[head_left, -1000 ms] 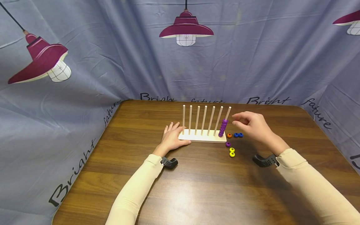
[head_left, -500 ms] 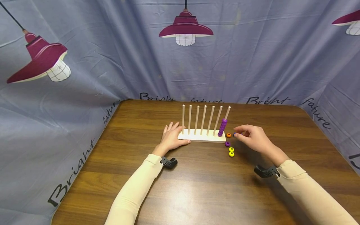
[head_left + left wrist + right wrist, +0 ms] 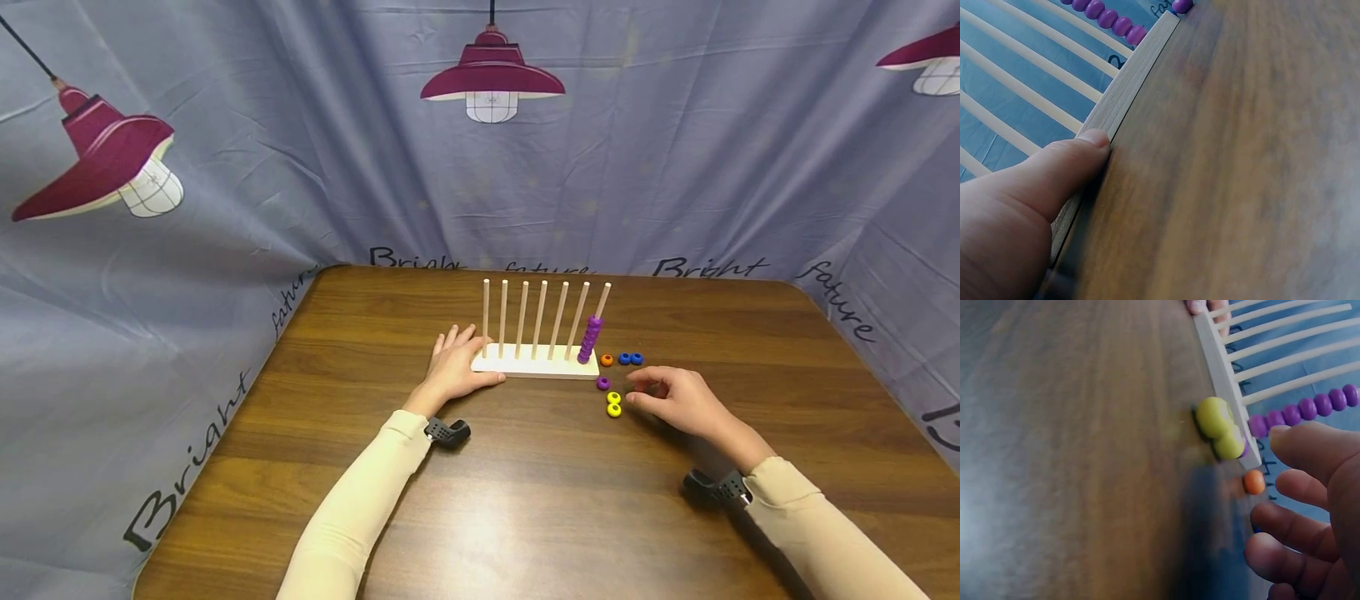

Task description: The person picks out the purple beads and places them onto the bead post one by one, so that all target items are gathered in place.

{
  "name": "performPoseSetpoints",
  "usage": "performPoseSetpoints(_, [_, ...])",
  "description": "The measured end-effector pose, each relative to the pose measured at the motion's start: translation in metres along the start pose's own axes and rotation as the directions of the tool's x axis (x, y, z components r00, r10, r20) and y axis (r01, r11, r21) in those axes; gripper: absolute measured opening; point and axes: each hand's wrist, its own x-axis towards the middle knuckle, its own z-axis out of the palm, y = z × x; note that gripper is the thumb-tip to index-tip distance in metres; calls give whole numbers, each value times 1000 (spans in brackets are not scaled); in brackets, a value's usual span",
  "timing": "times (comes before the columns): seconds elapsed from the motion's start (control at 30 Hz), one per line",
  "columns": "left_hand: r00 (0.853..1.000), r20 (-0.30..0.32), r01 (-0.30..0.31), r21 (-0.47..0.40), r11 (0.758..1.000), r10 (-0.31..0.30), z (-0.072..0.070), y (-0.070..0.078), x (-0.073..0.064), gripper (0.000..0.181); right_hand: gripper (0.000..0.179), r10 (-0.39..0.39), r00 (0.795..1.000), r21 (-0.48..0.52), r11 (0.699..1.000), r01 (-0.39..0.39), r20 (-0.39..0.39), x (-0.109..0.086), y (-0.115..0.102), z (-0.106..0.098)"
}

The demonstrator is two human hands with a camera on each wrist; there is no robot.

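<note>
A wooden peg rack stands on the table, with several upright pegs on a pale base. Its rightmost peg carries a stack of purple beads. My left hand grips the rack's left end, thumb along the front edge and index finger behind. My right hand hovers right of two touching yellow beads, fingers loosely bent and holding nothing; in the right wrist view its fingers are apart. One loose purple bead lies by the base's right front corner.
An orange bead and two blue beads lie right of the rack. The wooden table reaches back to a grey-blue curtain printed with lamps. Each wrist wears a black strap device.
My right hand came down from beside the purple stack, passed over the blue beads, and moved nearer to me beside the yellow ones. The left hand and rack stay put.
</note>
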Motion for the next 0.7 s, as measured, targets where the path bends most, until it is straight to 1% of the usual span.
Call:
performPoseSetpoints(0.13, [1000,12,2,7,1000,-2,0,0,0,74,28,-3,1000,-5,1000,3,28,-4,3,3])
performPoseSetpoints(0.37, [1000,5,-2,12,1000,2,-2,1,0,74,35,-20,999,-27,999,21,50,-6,4,4])
performPoseSetpoints(0.57, [1000,3,-2,-14,1000,2,-1,0,1,74,37,-14,996,-21,1000,15,82,-8,2,4])
performPoseSetpoints(0.7, [1000,5,0,-15,1000,0,-1,0,1,74,36,-10,996,-18,1000,11,93,-10,2,6])
